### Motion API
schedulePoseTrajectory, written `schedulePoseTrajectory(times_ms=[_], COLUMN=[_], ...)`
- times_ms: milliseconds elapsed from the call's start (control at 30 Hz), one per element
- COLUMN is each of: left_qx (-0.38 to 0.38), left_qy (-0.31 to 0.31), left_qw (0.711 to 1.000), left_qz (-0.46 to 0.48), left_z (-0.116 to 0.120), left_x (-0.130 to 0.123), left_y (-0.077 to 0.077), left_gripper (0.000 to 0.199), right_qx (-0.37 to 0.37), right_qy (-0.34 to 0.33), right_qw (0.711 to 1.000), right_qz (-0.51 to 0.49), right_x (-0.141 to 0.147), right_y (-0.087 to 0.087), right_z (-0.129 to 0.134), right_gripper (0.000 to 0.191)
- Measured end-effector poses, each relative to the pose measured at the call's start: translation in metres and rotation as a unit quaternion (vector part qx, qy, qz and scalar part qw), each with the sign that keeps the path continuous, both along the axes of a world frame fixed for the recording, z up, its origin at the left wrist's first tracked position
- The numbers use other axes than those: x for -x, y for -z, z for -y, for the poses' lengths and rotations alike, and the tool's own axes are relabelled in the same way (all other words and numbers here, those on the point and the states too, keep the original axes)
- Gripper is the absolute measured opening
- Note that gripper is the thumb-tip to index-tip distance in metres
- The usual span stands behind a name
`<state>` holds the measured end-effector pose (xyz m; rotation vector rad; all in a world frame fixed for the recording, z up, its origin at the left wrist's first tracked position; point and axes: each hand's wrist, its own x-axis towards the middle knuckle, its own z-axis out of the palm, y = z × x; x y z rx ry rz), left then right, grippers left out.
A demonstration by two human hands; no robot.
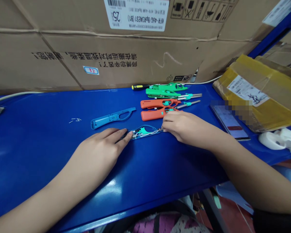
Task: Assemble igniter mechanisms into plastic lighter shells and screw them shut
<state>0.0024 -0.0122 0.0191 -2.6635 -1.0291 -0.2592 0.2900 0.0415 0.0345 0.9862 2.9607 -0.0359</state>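
The bare left forearm (60, 186) and right forearm (235, 158) converge from either side. The left hand (100, 147), back uppermost, has its fingers gently bent; the right hand (180, 125), nearby, curls its fingers inward, tips drawn together.

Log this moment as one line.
left hand: on open blue lighter; right hand: at its rod end; loose blue shell half: beyond left hand; orange lighters: nearer than green lighters

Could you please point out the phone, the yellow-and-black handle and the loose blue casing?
Phone (229, 122): head view, on its screen.
Yellow-and-black handle (140, 87): head view, near its middle.
Loose blue casing (110, 118): head view, on its body.
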Motion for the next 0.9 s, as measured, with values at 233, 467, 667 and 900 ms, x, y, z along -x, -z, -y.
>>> schedulePoseTrajectory(times_ms=[233,467,667,900], left_qx=[-0.001,0.004,0.012,0.035], left_qy=[0.007,0.011,0.0,-0.001], left_qw=[1.0,1.0,1.0,0.999], left_qz=[0.002,-0.006,-0.007,0.008], left_z=[-0.0002,-0.0016,-0.0008,-0.002], left_x=[-0.0011,-0.0001,-0.0003,0.0013], left_y=[-0.0019,-0.0005,-0.0008,-0.0003], left_gripper=[0.043,0.043,0.042,0.042], right_qx=[0.017,-0.001,-0.014,-0.004], right_qy=[0.011,0.0,-0.004,-0.004], right_qw=[1.0,1.0,1.0,1.0], right_qz=[-0.013,-0.016,-0.009,-0.021], right_x=[-0.0002,0.0007,0.0016,0.0016], right_y=[-0.0026,0.0021,0.0032,0.0005], right_z=[-0.0018,-0.0034,-0.0024,-0.0026], right_gripper=[0.022,0.022,0.022,0.024])
